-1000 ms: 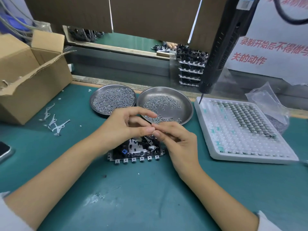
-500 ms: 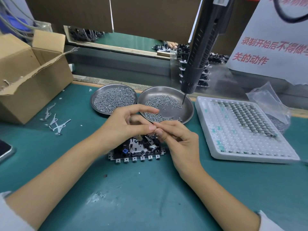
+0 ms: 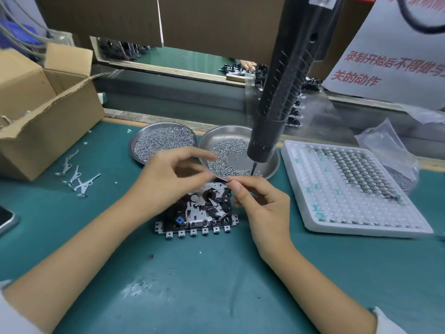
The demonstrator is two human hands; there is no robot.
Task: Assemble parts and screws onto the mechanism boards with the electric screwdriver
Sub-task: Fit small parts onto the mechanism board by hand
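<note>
A small part, too tiny to identify, seems pinched by the right hand [image 3: 262, 203] above the board [image 3: 199, 210], which lies mid-tabletop. The left hand [image 3: 168, 182] hovers with fingers loosely curled, apparently empty. Next, the part likely needs seating before the hanging screwdriver [image 3: 279, 92] is pulled down.

Counts on my worktop [image 3: 216, 285]

Two steel dishes [image 3: 163, 131] of screws (far too many to count), one mechanism board [image 3: 199, 213], one electric screwdriver [image 3: 281, 92], one white tray [image 3: 361, 225], one cardboard box [image 3: 48, 131], four loose metal levers [image 3: 77, 174], my two hands [image 3: 168, 179].
</note>
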